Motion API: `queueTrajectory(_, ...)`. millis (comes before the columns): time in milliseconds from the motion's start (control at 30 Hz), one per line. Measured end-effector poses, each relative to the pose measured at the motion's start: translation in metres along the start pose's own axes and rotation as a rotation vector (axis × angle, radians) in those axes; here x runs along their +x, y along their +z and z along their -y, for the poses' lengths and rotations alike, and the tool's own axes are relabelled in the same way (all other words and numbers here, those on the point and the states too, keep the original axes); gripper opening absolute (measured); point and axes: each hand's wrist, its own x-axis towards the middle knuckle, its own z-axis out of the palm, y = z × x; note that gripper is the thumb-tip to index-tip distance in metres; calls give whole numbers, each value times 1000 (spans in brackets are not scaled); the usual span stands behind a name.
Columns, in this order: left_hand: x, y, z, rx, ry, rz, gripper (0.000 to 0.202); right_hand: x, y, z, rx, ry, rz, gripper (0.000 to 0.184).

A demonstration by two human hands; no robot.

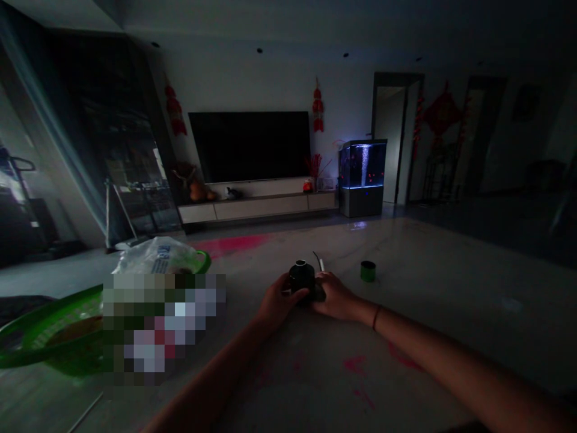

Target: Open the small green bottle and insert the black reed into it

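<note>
A small dark bottle (302, 281) with a pale ring at its open neck stands upright over the table. My left hand (280, 300) is closed round its left side, thumb across the front. My right hand (336, 296) is closed just beside the bottle's right side. From its fingers sticks up a thin white stick (321, 264), with a thin dark curved strand next to it. Whether the right fingers also touch the bottle is hard to tell in the dim light. A short green cylinder (368, 271) with a dark top stands on the table, right of my right hand.
The pale table (433, 337) has pink stains. On its left lies a green basket (76, 361) with a plastic bag (155, 255); a blurred patch hides part of it. A thin rod (85, 412) lies at front left. Beyond stand a TV and a lit fish tank (363, 174).
</note>
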Motion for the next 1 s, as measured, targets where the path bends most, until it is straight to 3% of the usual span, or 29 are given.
queueTrajectory(267,-1,-4,3,118,7,29,48,-3,-8,-19,-148,167,-52,22)
queueTrajectory(367,-3,-5,0,179,-3,53,47,-4,-16,-22,-228,166,-16,18)
queueTrajectory(567,-6,-7,-3,366,-50,-17,51,-3,-24,-22,-349,198,40,17)
queueTrajectory(1000,-12,-6,-4,449,-55,-104,52,-4,-25,-21,-466,385,118,25)
